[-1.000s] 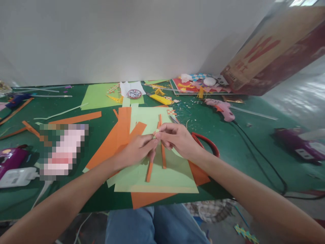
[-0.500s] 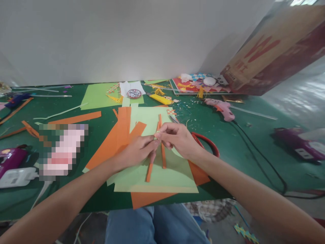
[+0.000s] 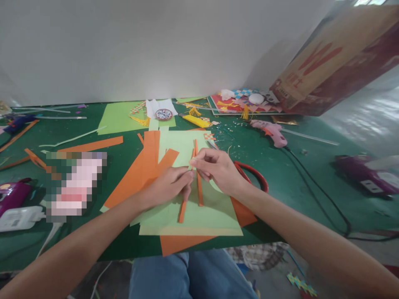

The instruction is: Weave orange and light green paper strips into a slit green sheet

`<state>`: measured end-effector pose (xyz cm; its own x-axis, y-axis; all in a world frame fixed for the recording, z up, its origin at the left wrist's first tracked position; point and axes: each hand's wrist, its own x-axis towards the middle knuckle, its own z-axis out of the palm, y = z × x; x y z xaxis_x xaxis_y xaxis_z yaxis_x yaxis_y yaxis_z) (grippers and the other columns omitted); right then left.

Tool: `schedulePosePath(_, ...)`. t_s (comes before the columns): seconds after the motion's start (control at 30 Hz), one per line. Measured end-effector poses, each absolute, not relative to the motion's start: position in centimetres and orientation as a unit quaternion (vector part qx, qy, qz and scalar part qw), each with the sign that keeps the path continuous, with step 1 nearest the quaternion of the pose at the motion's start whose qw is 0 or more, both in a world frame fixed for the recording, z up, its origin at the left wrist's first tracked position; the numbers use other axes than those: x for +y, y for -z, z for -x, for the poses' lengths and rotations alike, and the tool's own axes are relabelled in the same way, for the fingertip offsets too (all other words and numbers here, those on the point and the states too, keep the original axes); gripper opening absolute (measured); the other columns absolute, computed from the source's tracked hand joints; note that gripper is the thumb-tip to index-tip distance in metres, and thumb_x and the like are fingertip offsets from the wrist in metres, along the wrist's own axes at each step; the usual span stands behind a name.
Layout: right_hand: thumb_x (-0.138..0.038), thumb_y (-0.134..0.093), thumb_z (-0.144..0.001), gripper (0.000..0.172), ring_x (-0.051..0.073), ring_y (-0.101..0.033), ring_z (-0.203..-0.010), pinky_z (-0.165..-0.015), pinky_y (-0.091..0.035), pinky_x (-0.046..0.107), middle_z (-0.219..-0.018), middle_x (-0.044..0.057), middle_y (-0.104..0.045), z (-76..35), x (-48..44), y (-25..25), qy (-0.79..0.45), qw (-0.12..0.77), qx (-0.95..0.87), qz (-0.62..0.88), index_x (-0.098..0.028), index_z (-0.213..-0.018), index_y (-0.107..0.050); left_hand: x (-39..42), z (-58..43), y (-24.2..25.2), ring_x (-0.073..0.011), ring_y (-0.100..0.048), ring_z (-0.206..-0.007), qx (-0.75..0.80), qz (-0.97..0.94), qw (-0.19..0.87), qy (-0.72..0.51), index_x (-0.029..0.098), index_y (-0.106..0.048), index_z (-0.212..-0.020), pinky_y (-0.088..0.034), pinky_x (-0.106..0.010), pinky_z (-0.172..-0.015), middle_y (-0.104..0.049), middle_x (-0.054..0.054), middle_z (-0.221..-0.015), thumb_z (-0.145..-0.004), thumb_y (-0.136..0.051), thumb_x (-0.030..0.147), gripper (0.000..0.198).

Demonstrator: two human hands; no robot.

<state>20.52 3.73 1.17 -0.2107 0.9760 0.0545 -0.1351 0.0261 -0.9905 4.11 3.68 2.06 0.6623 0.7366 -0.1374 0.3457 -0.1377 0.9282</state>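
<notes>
Both my hands meet over a light green paper sheet [image 3: 202, 216] lying on orange paper [image 3: 140, 174] on the green table [image 3: 280, 187]. My left hand [image 3: 166, 185] presses down on a narrow orange paper strip [image 3: 182, 211] with its fingers closed together. My right hand [image 3: 218, 170] pinches the top of the strips with thumb and forefinger, where a small light green piece shows. A second orange strip [image 3: 200, 189] runs under my right hand, parallel to the first.
Red-handled scissors [image 3: 254, 174] lie just right of my right hand. A pink glue gun [image 3: 271, 133] with a black cord sits beyond, a purple glue gun [image 3: 364, 176] far right. Paper scraps, a yellow knife [image 3: 198, 121] and a tilted cardboard box [image 3: 330, 66] lie at the back.
My hands have barely moved; the right fingers shifted slightly on the strips' top ends. The view drifted a little.
</notes>
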Motion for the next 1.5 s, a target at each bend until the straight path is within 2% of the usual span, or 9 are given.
schedulePosePath(0.33, -0.035, -0.072, -0.070, 0.030, 0.004, -0.034, -0.035, -0.038, -0.024, 0.021, -0.039, -0.009, -0.039, -20.8, 3.8, -1.9, -0.564, 0.528, -0.496, 0.395, -0.018, -0.058, -0.050, 3.7, -4.1, -2.2, -0.0099, -0.053, -0.055, 0.357, -0.745, 0.536, -0.175, 0.017, -0.048, -0.060, -0.042, -0.021, -0.058, -0.058, 0.000, -0.055, -0.095, -0.029, 0.034, 0.043)
schedulePosePath(0.47, -0.037, -0.073, -0.068, 0.030, 0.005, -0.038, -0.036, -0.039, -0.026, 0.021, -0.041, -0.008, -0.044, -20.8, 3.7, -1.9, -0.583, 0.476, -0.519, 0.405, -0.017, -0.062, -0.053, 3.7, -4.2, -2.2, -0.0092, -0.053, -0.054, 0.361, -0.741, 0.538, -0.177, 0.017, -0.047, -0.061, -0.041, -0.021, -0.057, -0.059, 0.001, -0.055, -0.094, -0.030, 0.030, 0.039)
schedulePosePath(0.6, -0.040, -0.073, -0.067, 0.033, 0.005, -0.039, -0.036, -0.039, -0.027, 0.021, -0.039, -0.007, -0.044, -20.8, 3.7, -1.9, -0.583, 0.433, -0.550, 0.413, -0.015, -0.058, -0.052, 3.7, -4.3, -2.2, -0.0091, -0.054, -0.053, 0.366, -0.732, 0.544, -0.186, 0.017, -0.047, -0.064, -0.040, -0.020, -0.054, -0.058, 0.002, -0.054, -0.094, -0.032, 0.028, 0.035)
schedulePosePath(0.8, -0.038, -0.074, -0.066, 0.034, 0.004, -0.036, -0.036, -0.038, -0.026, 0.020, -0.038, -0.007, -0.043, -20.8, 3.7, -2.1, -0.587, 0.467, -0.519, 0.410, -0.016, -0.056, -0.051, 3.7, -4.3, -2.2, -0.0086, -0.055, -0.051, 0.367, -0.734, 0.540, -0.183, 0.017, -0.046, -0.063, -0.041, -0.020, -0.053, -0.058, 0.003, -0.054, -0.095, -0.031, 0.033, 0.039)
schedulePosePath(1.0, -0.035, -0.072, -0.070, 0.036, 0.004, -0.037, -0.036, -0.040, -0.026, 0.021, -0.040, -0.008, -0.042, -21.2, 3.7, -2.3, -0.578, 0.501, -0.506, 0.399, -0.017, -0.053, -0.047, 3.6, -4.2, -2.3, -0.0087, -0.052, -0.052, 0.357, -0.747, 0.528, -0.188, 0.017, -0.047, -0.060, -0.041, -0.020, -0.056, -0.059, 0.001, -0.054, -0.096, -0.029, 0.031, 0.042)
schedulePosePath(1.23, -0.036, -0.073, -0.068, 0.030, 0.006, -0.042, -0.038, -0.041, -0.028, 0.021, -0.041, -0.006, -0.048, -21.1, 3.3, -2.8, -0.586, 0.411, -0.551, 0.429, -0.015, -0.059, -0.054, 3.6, -4.2, -2.0, -0.0091, -0.054, -0.053, 0.360, -0.730, 0.550, -0.185, 0.018, -0.045, -0.062, -0.041, -0.020, -0.055, -0.058, 0.002, -0.055, -0.095, -0.029, 0.033, 0.040)
schedulePosePath(1.5, -0.037, -0.071, -0.071, 0.036, 0.006, -0.040, -0.040, -0.042, -0.030, 0.022, -0.041, -0.006, -0.046, -21.7, 3.9, -2.5, -0.562, 0.485, -0.529, 0.411, -0.017, -0.054, -0.047, 3.7, -4.2, -2.2, -0.0092, -0.053, -0.054, 0.359, -0.745, 0.532, -0.181, 0.017, -0.046, -0.061, -0.042, -0.021, -0.059, -0.058, 0.001, -0.054, -0.096, -0.029, 0.034, 0.043)
